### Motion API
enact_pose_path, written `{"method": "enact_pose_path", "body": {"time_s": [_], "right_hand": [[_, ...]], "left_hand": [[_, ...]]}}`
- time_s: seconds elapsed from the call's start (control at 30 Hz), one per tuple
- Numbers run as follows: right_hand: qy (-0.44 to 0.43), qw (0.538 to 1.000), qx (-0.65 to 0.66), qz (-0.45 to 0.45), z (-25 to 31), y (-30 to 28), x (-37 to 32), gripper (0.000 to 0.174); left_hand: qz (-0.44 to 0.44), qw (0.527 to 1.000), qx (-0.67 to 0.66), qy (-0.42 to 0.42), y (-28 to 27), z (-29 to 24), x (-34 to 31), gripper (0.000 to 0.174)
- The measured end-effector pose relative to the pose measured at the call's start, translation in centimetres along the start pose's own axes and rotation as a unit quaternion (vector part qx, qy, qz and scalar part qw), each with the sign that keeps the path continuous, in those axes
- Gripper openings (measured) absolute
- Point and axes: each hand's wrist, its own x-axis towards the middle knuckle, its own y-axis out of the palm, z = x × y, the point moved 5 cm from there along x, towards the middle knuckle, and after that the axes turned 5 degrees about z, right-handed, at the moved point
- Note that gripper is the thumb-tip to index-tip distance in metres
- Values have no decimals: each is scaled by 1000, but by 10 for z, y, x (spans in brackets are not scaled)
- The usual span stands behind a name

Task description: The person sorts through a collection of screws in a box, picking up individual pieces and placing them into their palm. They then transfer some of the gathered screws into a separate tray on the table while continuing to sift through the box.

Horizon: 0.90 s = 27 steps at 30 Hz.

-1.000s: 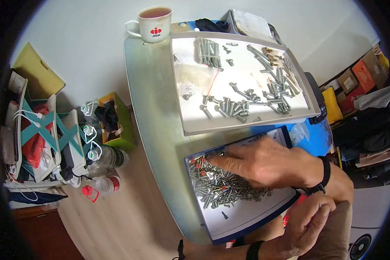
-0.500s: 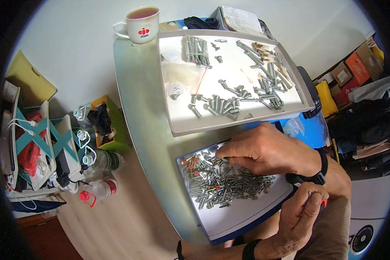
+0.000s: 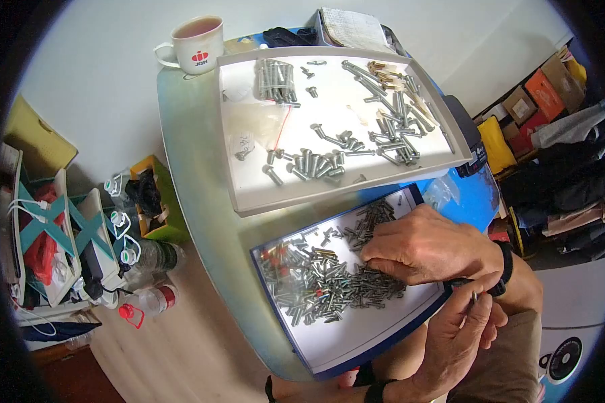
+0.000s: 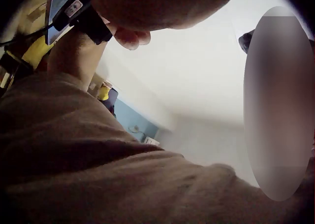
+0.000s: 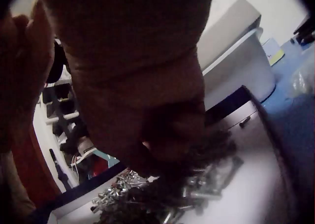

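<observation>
A shallow blue-edged box lid holds a heap of small metal screws. Over its right part, my right hand reaches down with bent fingers, its fingertips right at the heap. Whether they pinch a screw I cannot tell; the right wrist view is dark there. In front of the right wrist, my left hand pinches a small grey screw between thumb and index finger, mostly hidden by them. A few red pieces lie among the screws at the lid's left end.
Behind the lid stands a large white tray with bigger bolts, a bundled pack and a plastic bag. A mug of reddish drink is at the table's back left corner. Bottles stand on the floor left.
My right hand has moved from the heap's left end toward its right part, with fingers now bent down. My left hand has come up and turned, showing the screw. The head view has shifted.
</observation>
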Motion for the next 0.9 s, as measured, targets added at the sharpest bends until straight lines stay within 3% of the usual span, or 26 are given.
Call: {"method": "enact_pose_path", "body": {"time_s": [0.17,0.23,0.27,0.43,0.5,0.53,0.57,0.63,0.67,0.77,0.83,0.9], "right_hand": [[-23,998,4,-61,6,-12,10,11],[-39,996,3,-75,4,-13,20,11],[-55,995,3,-87,4,-13,25,11],[-41,998,-29,-46,-2,-2,37,14],[-64,996,-68,-11,0,2,34,12],[-74,996,-49,-15,-1,2,33,12],[-57,997,-57,-18,-3,1,32,12],[-98,994,14,-42,-1,-3,33,14],[-82,996,19,14,-5,-1,33,16],[-96,995,23,-7,-6,1,34,14],[-89,996,17,1,-7,3,35,13],[-95,995,20,3,-5,5,36,15]], "left_hand": [[-28,995,-80,-55,-6,18,0,33],[-7,990,-140,27,-9,14,4,29],[-21,993,-117,12,-13,14,2,27],[-8,972,-237,1,-12,-3,-3,28],[35,968,-244,57,-8,-7,-3,35],[69,960,-266,49,-10,-14,-5,48],[-25,979,-199,21,-18,-15,-8,64],[-6,984,-168,57,-14,-27,-5,57],[2,985,-165,51,-8,-31,-4,57],[-2,976,-206,68,5,-45,-6,53],[71,977,-190,70,1,-47,-9,73],[34,978,-200,45,-6,-44,-14,70]]}}
